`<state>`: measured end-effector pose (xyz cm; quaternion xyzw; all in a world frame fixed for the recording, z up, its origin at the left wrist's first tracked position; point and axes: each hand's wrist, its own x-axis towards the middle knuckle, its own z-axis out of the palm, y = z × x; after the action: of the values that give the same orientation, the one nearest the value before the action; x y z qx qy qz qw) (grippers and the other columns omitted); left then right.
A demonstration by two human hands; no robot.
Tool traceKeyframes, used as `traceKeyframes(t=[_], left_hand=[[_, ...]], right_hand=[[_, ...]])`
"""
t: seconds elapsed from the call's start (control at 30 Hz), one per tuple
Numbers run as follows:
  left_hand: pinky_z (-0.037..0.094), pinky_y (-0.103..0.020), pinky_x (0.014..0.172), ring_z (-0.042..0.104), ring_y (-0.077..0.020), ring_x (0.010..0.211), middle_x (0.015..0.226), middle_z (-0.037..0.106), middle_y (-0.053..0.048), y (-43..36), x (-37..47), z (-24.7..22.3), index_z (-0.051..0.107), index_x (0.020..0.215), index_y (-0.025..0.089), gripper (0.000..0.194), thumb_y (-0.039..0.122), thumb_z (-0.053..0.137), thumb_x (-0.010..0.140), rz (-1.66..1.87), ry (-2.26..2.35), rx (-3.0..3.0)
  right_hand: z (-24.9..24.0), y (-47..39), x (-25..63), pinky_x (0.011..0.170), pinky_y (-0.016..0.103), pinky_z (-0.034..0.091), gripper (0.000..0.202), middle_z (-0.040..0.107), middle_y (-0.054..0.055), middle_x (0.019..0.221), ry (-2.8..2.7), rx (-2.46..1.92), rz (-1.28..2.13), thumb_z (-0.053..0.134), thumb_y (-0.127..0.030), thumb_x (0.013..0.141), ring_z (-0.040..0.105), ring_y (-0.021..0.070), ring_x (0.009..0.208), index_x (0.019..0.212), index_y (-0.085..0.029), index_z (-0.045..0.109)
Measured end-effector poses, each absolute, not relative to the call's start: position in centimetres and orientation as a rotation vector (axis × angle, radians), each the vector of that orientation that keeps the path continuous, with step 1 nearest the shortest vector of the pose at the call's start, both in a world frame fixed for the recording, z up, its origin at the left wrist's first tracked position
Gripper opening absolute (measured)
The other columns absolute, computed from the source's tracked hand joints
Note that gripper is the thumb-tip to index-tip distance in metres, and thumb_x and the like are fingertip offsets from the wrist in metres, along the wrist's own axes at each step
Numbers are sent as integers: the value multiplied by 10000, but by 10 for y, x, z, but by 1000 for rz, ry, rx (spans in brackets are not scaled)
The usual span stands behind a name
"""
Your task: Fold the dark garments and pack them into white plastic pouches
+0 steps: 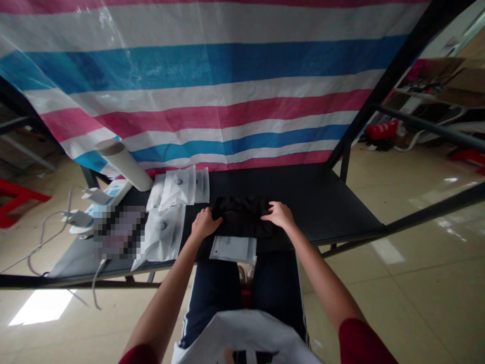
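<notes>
A black cloth item (pixel 242 215) lies spread on the black tabletop, and both hands are at its sides. My left hand (pixel 205 223) grips its left edge between thumb and fingers. At the right edge, my right hand (pixel 279 214) pinches the fabric. Just below the cloth, a flat frosted plastic bag (pixel 233 248) with dark lettering rests at the table's front edge. More frosted bags (pixel 163 230) with round dark marks sit in a group to the left of my left hand.
On the left are a pale bottle (pixel 127 166), a power strip (pixel 113 194) with plugged-in chargers and cables, and a blurred-out device (pixel 119 232). A striped sheet (pixel 227 108) hangs behind the black table (pixel 333 205), with dark metal frame bars around it.
</notes>
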<state>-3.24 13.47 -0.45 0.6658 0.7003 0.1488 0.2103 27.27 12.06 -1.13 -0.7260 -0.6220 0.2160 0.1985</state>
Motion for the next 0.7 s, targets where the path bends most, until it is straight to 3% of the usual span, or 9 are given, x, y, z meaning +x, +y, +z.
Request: traceKeyframes(t=[0.17,0.37,0.5,0.57,0.7], left_hand=[[489,-369,815,636,-289,956,913,674,-100,155,-30,-11,620,883,161,283,288,657,632,533,1723,1793],[513,-314,796,618,-195,904,926,645,-43,145,-33,-21,582,1005,158,322,224,552,691,847,1455,1732],[498,-345,837,585,-192,874,851,592,-47,136,-41,-21,585,656,172,62,157,530,634,958,1312,1758],[485,-355,864,578,-186,868,850,568,-52,134,-44,-19,551,547,176,89,132,504,609,970,1277,1787],[479,-369,885,587,-200,944,940,570,-67,126,-46,-15,622,655,179,161,125,472,635,1031,1284,1857]], right_hand=[[-18,142,272,743,310,511,563,758,56,936,-1692,-1981,798,834,-259,565,712,251,890,1101,-187,680],[-35,142,280,689,279,482,118,698,29,784,-1661,-1580,846,619,-178,691,653,203,772,791,-162,680],[-41,130,287,752,296,466,156,601,21,784,-1748,-1266,818,485,-113,689,597,177,790,621,-185,605],[-42,124,289,771,306,459,204,557,22,782,-1797,-1250,774,443,-79,664,581,178,803,555,-195,569],[-40,121,289,811,329,462,235,556,32,828,-1800,-1307,696,433,-65,663,587,190,839,591,-206,605]])
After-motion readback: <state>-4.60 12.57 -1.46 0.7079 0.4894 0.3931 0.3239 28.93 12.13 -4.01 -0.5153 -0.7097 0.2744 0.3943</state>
